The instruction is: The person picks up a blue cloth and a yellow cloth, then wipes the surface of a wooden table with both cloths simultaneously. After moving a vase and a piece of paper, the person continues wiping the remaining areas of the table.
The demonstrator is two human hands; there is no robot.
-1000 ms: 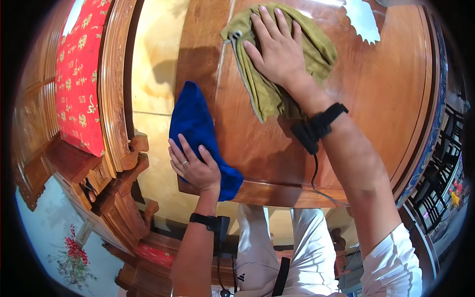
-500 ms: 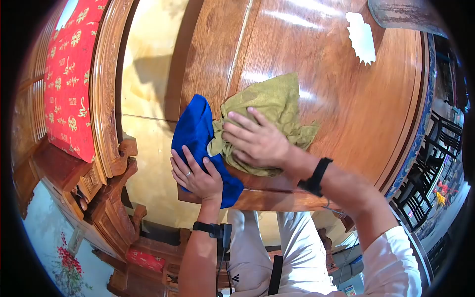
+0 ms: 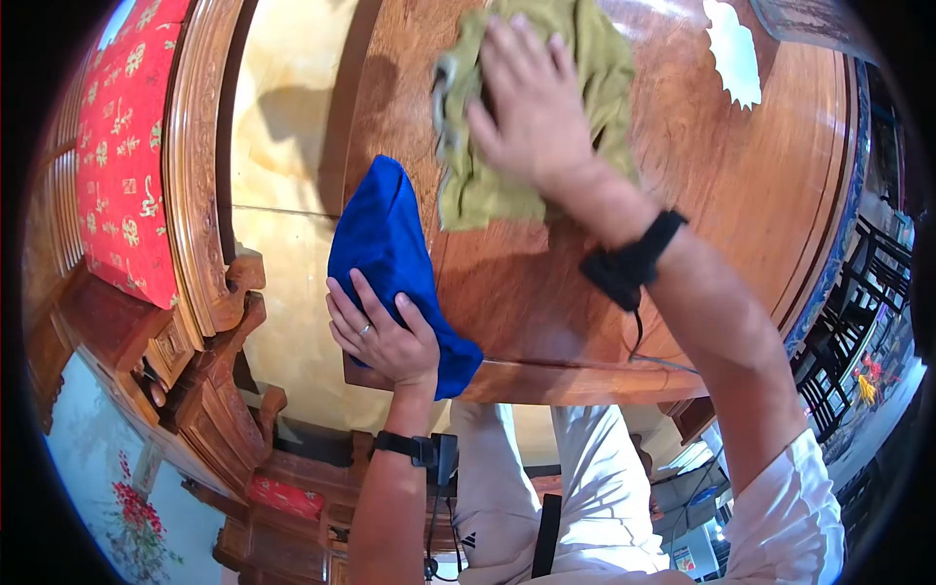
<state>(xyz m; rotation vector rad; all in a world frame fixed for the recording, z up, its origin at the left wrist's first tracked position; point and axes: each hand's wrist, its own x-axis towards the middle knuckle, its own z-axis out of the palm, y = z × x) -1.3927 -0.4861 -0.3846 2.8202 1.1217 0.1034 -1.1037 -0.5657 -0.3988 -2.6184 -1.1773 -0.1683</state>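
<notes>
Under my right hand point(image 3: 536, 112) lies a crumpled olive-green cloth point(image 3: 604, 117) on the polished wooden table point(image 3: 702, 205). The fingers of that hand are stretched out and press flat on the cloth. My left hand point(image 3: 388, 336) rests with spread fingers on a folded blue cloth point(image 3: 382, 229) at the table's near left corner. A ring shows on one of its fingers. Part of the blue cloth hangs at the table edge. Bare wood separates the two cloths.
A white scallop-edged piece point(image 3: 733, 57) lies at the far right, near a greyish object point(image 3: 819, 21). Left of the table stands a carved wooden bench point(image 3: 195, 175) with a red patterned cushion point(image 3: 125, 156). Dark chairs point(image 3: 846, 331) are off to the right. A thin cable hangs from my right wristband.
My right hand has moved forward across the table, and the green cloth has gone with it, now more spread out. The left hand and blue cloth stay nearly in place.
</notes>
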